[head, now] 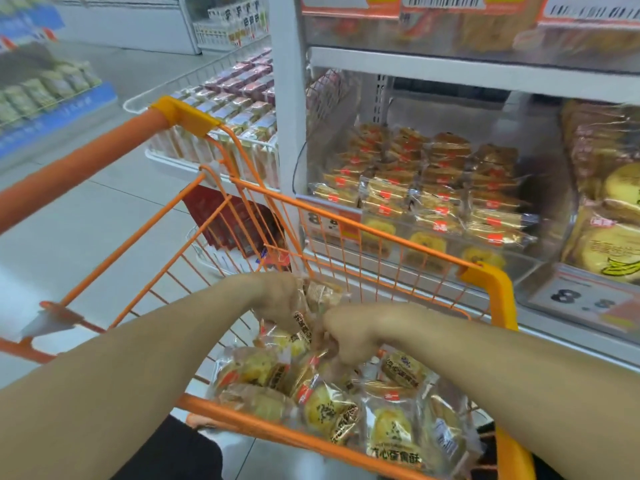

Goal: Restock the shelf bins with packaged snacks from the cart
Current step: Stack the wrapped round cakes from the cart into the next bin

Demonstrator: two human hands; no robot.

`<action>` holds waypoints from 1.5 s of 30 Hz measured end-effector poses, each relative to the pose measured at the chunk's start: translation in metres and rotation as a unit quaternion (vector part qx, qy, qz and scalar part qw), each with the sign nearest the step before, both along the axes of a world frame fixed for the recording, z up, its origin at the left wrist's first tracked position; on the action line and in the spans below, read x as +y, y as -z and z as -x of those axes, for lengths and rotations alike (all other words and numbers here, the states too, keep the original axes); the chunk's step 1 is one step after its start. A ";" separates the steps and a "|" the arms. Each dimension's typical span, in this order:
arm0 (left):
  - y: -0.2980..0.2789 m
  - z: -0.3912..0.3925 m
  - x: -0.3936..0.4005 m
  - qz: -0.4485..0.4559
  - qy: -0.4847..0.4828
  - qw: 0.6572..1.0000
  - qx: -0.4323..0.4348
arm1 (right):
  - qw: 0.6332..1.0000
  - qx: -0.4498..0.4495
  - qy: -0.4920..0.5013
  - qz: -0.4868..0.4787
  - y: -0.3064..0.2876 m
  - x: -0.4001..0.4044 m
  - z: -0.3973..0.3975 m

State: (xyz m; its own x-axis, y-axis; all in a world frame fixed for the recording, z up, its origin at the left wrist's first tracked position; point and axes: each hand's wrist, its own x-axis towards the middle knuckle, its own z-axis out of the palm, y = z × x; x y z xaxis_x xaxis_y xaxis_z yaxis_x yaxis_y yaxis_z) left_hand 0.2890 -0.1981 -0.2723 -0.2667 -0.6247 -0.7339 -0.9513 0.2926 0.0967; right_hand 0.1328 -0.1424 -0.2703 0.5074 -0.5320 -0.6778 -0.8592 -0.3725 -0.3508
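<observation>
Both my hands reach down into an orange wire cart. My left hand grips clear-wrapped snack packets near the cart's far side. My right hand is curled round the edge of another wrapped packet just below. A heap of packaged round pastries in clear wrappers fills the cart's near right corner. The clear shelf bin beyond the cart holds rows of small wrapped cakes with red labels.
A second bin of larger yellow pastries sits to the right, with price tags along the shelf edge. A white wire basket of boxed goods stands at the left of the shelf post. The aisle floor lies to the left.
</observation>
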 end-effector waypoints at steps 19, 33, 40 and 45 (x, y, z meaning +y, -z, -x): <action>-0.079 -0.018 0.009 0.156 -0.184 0.954 0.177 | 0.995 -0.068 -0.013 0.075 -0.024 0.006 0.003; -0.115 -0.016 0.028 0.034 -0.376 0.733 0.566 | 0.713 -0.584 0.340 -0.189 -0.098 -0.005 0.087; -0.105 0.015 0.039 -0.053 -0.467 0.577 0.668 | 0.618 -0.654 0.416 -0.132 -0.092 -0.004 0.079; -0.115 0.033 0.056 -0.046 -0.413 0.523 0.744 | 0.728 -0.532 0.409 0.143 -0.090 -0.003 0.066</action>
